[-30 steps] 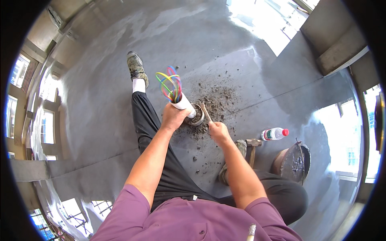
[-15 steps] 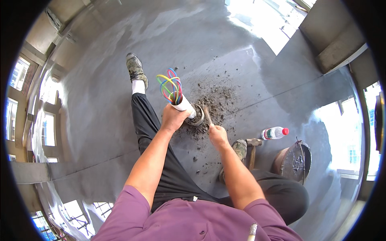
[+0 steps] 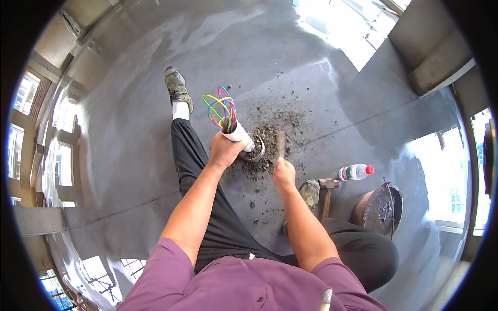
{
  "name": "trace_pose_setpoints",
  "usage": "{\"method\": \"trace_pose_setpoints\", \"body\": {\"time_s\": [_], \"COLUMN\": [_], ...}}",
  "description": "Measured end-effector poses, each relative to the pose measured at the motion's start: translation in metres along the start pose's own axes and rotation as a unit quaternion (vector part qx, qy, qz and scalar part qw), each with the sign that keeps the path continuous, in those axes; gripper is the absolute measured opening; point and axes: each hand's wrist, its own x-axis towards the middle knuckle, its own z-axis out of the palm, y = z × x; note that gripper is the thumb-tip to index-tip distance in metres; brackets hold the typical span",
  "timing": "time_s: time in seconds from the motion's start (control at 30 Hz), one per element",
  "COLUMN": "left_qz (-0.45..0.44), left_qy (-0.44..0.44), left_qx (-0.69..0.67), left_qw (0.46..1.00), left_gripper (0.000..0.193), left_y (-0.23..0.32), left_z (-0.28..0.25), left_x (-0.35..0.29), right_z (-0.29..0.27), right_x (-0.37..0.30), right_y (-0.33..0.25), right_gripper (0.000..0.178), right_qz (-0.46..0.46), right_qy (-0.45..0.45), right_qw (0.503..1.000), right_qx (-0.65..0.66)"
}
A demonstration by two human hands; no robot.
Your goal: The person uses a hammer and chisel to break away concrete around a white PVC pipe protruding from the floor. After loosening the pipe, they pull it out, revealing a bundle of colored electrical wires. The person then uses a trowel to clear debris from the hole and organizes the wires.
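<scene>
Wrapped round a white pipe (image 3: 237,134), my left hand (image 3: 223,151) keeps it tilted. Looped red, yellow, green and blue wires (image 3: 223,111) stick out of its top. The pipe's lower end meets a round ring (image 3: 263,149) set at the floor, with grey crumbly mortar (image 3: 277,123) in and around it. My right hand (image 3: 284,174) is closed on a short wooden stick (image 3: 281,143), smeared by motion, to the right of the ring and apart from it. Whether the stick is a tool's handle I cannot tell.
By my right shoe (image 3: 310,193) lie a wooden-handled hammer (image 3: 327,195) and a clear bottle (image 3: 355,172) with a red cap. A dirty bucket (image 3: 371,210) of grey material stands beyond my right knee. My left leg stretches forward along the smooth grey floor (image 3: 129,129).
My right hand has moved the stick a little to the right, away from the ring. The left hand keeps the pipe in nearly the same place.
</scene>
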Motion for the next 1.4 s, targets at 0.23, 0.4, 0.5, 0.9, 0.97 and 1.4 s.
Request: {"method": "trace_pose_setpoints", "body": {"time_s": [0.23, 0.4, 0.5, 0.9, 0.97, 1.4], "left_qz": [-0.004, -0.007, -0.009, -0.022, -0.011, -0.015], "left_qy": [-0.004, -0.013, -0.009, -0.022, -0.021, -0.033], "left_qx": [0.007, 0.005, -0.015, 0.003, -0.016, -0.004], "left_qw": [1.0, 1.0, 1.0, 1.0, 1.0, 0.999], "left_gripper": [0.028, 0.031, 0.031, 0.026, 0.028, 0.026], "left_y": [-0.005, -0.003, -0.002, 0.006, 0.006, 0.001], "left_z": [0.0, -0.001, 0.002, 0.0, 0.005, 0.001], "left_x": [0.001, 0.002, 0.003, 0.002, 0.003, 0.006], "right_z": [-0.001, -0.008, 0.005, -0.001, 0.005, -0.006], "right_x": [-0.011, -0.012, -0.007, -0.007, 0.004, -0.005], "right_y": [-0.019, -0.03, -0.018, -0.018, -0.005, -0.018], "right_gripper": [0.042, 0.042, 0.039, 0.048, 0.044, 0.045], "right_qz": [0.067, 0.02, -0.029, 0.014, -0.092, 0.011], "right_qy": [-0.093, -0.172, 0.074, -0.115, 0.128, -0.034], "right_qw": [0.977, 0.984, 0.993, 0.993, 0.987, 0.999], "right_qx": [0.18, -0.051, 0.09, -0.006, 0.01, 0.032]}}
